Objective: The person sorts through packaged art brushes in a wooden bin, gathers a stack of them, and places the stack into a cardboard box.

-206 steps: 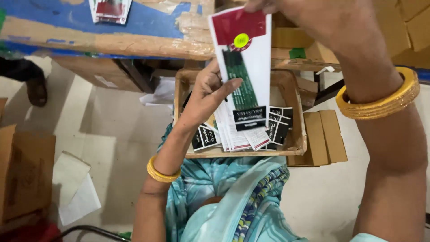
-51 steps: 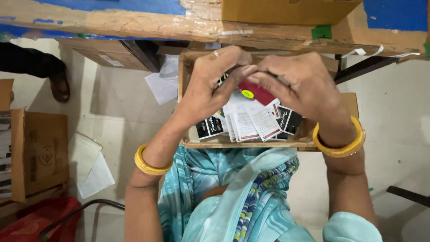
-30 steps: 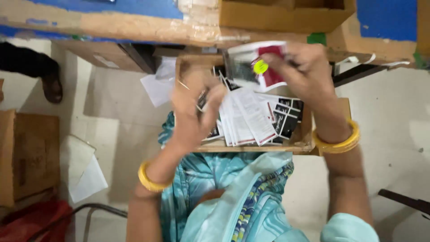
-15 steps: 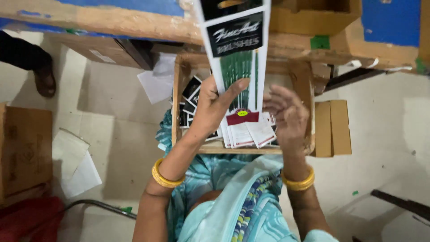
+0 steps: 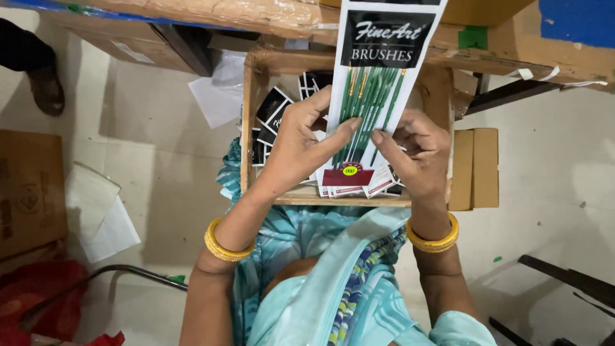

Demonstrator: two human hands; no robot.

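Note:
Both hands hold a long white packet of green-handled brushes (image 5: 375, 96) upright over a shallow cardboard tray (image 5: 247, 122) on my lap. My left hand (image 5: 301, 144) grips the packet's left edge, thumb on its face. My right hand (image 5: 413, 154) pinches the lower right edge. The packet has a black header at the top and a red band with a yellow sticker at the bottom. Beneath it, a stack of similar packets (image 5: 349, 189) and black-and-white cards (image 5: 272, 112) lie in the tray. Yellow bangles circle both wrists.
A cardboard-covered table edge (image 5: 211, 16) runs along the top. A flat brown box (image 5: 475, 168) lies right of the tray, another carton (image 5: 29, 186) at far left. Loose white sheets (image 5: 99, 214) lie on the floor. Another person's sandalled foot (image 5: 45, 86) is at upper left.
Earlier both hands were sorting packets in the tray. One packet has been lifted and turned upright, and my right hand has moved onto its lower right edge.

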